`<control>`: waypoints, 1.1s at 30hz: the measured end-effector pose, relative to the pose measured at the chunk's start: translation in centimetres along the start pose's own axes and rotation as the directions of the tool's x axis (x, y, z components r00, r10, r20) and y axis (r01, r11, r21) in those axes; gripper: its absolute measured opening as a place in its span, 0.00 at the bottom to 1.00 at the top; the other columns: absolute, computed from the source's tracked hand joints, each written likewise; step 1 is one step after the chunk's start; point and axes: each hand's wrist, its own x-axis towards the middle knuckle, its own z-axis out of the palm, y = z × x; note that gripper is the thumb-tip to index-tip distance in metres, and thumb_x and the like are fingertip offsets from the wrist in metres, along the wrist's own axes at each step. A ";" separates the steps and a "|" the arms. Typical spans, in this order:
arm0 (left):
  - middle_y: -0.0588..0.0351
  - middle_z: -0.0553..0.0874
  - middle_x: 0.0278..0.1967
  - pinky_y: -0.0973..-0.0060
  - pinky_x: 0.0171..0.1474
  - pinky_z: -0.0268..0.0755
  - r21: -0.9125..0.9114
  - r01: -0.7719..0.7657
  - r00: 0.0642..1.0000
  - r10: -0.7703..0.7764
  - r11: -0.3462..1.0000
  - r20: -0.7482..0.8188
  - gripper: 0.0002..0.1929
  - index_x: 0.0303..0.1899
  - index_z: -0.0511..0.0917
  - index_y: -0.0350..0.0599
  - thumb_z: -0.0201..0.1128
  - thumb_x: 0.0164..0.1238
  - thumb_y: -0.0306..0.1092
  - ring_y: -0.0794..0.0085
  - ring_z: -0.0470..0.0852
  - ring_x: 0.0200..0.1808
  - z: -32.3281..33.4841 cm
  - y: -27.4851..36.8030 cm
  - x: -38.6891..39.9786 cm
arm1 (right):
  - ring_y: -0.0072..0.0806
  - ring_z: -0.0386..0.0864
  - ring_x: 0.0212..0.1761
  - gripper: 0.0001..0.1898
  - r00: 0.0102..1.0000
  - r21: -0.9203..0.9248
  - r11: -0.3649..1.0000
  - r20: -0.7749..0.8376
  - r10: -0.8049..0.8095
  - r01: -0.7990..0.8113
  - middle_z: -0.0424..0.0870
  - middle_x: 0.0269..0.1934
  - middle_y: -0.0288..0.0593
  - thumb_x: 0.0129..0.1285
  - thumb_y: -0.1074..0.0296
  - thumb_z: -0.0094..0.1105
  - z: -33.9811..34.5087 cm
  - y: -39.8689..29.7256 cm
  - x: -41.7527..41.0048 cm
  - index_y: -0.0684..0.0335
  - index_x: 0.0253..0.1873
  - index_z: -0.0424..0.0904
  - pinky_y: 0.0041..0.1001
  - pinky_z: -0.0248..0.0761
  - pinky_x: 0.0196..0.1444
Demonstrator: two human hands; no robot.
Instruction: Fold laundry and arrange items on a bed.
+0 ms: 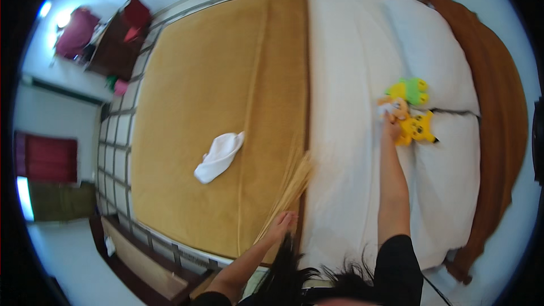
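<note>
My right hand (392,128) reaches out over the white bedsheet (340,93) and grips an orange-and-white plush toy (394,107). Against that toy lie a green-and-yellow plush toy (410,90) and a yellow plush toy with black-tipped ears (417,126), beside the pillows. Close to my body, my left hand (284,222) is over the brown blanket (199,72), its fingers partly curled. A stick broom (297,178) of thin straw-coloured ribs runs along that hand and across the blanket's folded edge. Whether the fingers hold it, I cannot tell.
A crumpled white cloth (220,157) lies on the blanket. Two white pillows (429,46) rest by the carved wooden headboard (488,80). Beyond the bed's foot are a tiled floor (114,144) and a brown wooden cabinet (117,46). A wooden furniture piece (140,259) stands at lower left.
</note>
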 end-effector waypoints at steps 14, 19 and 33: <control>0.50 0.81 0.43 0.71 0.48 0.75 0.460 -0.128 0.699 0.409 0.879 -0.586 0.12 0.49 0.75 0.38 0.59 0.64 0.24 0.63 0.80 0.46 -8.9 -2.9 -7.9 | 0.22 0.75 0.24 0.07 0.681 0.275 0.857 0.723 0.114 -0.435 0.76 0.31 0.38 0.73 0.65 0.51 -11.2 13.2 -48.6 0.60 0.46 0.67 0.21 0.69 0.23; 0.47 0.79 0.48 0.68 0.50 0.75 0.476 -0.141 0.644 0.445 0.868 -0.622 0.15 0.51 0.74 0.36 0.61 0.63 0.26 0.61 0.80 0.48 -18.2 -6.1 -6.1 | 0.24 0.76 0.26 0.16 0.281 -0.034 0.905 0.945 0.167 -0.423 0.78 0.32 0.41 0.71 0.54 0.55 -11.8 18.7 -57.9 0.63 0.46 0.71 0.25 0.72 0.27; 0.39 0.65 0.68 0.52 0.73 0.47 0.995 -0.095 0.845 0.529 -0.003 0.082 0.27 0.50 0.80 0.57 0.74 0.48 0.53 0.49 0.58 0.72 -28.1 14.1 8.0 | 0.47 0.72 0.53 0.33 0.906 -0.284 0.945 0.423 -0.025 0.159 0.77 0.48 0.54 0.52 0.46 0.71 -9.7 15.8 -70.0 0.67 0.51 0.69 0.46 0.61 0.57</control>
